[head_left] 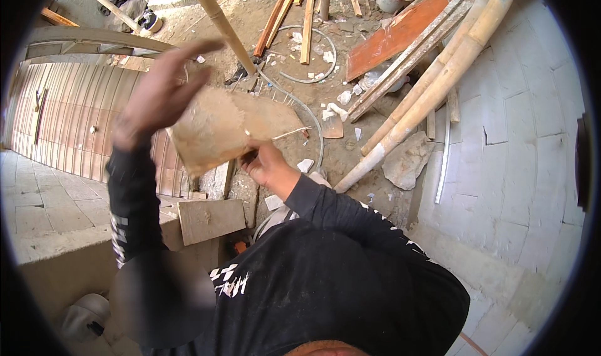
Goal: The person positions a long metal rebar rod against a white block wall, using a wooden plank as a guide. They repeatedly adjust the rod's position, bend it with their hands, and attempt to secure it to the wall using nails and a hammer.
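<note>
A flat tan slab [219, 124], like a tile with a patchy, smeared face, is tilted up in front of me. My right hand [270, 167] pinches its near edge, the fingertips partly hidden against it. Close to those fingertips, a thin pale strip [285, 135] runs to the right along the slab; whether it is held is unclear. My left hand [159, 93] is raised over the slab's left end, slightly blurred, with thumb and fingers apart and nothing in them. A second flat slab [211, 220] leans below, on the ledge side.
Bamboo poles [432, 74] slant across the right, beside a reddish board [400, 30] and a block wall [507, 118]. A hose [319, 124] curls over the rubble-strewn ground. Wooden strips [307, 30] lie ahead. At left are a ribbed door panel [69, 118] and ledge [62, 237].
</note>
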`<state>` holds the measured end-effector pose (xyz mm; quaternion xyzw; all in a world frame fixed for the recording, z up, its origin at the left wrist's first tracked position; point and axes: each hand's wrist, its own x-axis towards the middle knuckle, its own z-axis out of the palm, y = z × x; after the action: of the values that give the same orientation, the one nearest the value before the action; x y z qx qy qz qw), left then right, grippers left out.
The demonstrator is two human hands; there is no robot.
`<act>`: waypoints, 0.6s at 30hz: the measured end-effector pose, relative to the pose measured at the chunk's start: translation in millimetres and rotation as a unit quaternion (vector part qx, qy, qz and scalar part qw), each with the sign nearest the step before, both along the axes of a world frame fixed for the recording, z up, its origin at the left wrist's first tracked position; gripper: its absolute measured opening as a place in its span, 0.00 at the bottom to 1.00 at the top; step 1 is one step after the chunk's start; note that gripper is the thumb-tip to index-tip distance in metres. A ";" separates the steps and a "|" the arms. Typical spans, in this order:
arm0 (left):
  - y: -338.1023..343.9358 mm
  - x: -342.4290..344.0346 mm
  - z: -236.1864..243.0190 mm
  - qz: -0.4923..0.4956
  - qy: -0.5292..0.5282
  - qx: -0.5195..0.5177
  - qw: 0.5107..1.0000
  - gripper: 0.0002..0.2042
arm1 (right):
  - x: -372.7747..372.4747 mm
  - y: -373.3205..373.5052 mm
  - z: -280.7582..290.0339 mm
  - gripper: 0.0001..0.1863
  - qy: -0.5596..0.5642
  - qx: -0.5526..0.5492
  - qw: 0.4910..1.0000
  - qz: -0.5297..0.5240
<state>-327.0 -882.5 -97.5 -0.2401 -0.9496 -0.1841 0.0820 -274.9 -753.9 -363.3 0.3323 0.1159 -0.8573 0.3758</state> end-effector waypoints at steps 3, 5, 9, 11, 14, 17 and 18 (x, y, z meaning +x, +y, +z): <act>-28.4 32.3 15.6 0.089 0.205 0.221 0.949 0.23 | -49.6 7.5 15.4 0.06 0.046 -0.015 0.997 -0.067; -28.3 27.6 -5.7 0.187 0.205 0.273 0.921 0.29 | -82.0 8.4 33.0 0.06 0.046 0.008 0.994 -0.096; 24.6 -40.6 -47.3 0.199 0.071 0.350 0.913 0.35 | -161.5 6.5 60.2 0.07 0.039 0.042 0.989 -0.134; 40.8 -89.1 -44.2 0.207 0.112 0.262 0.936 0.26 | -194.3 1.9 64.9 0.08 0.067 0.041 0.987 -0.142; 44.1 -148.3 -35.3 0.250 0.162 0.100 0.949 0.16 | -239.1 15.1 78.6 0.08 0.093 0.024 0.989 -0.113; 72.5 -194.3 -11.2 0.228 0.171 0.120 0.951 0.10 | -273.7 36.4 96.6 0.10 0.052 -0.024 0.986 -0.157; 74.7 -209.3 -4.5 0.182 0.169 0.152 0.957 0.10 | -280.9 47.3 102.8 0.10 0.054 -0.051 0.983 -0.171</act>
<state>-536.3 -807.8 -102.0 -0.0754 -0.9103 -0.2653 0.3087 -555.8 -706.6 -260.5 0.2808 0.0339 -0.9303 0.2336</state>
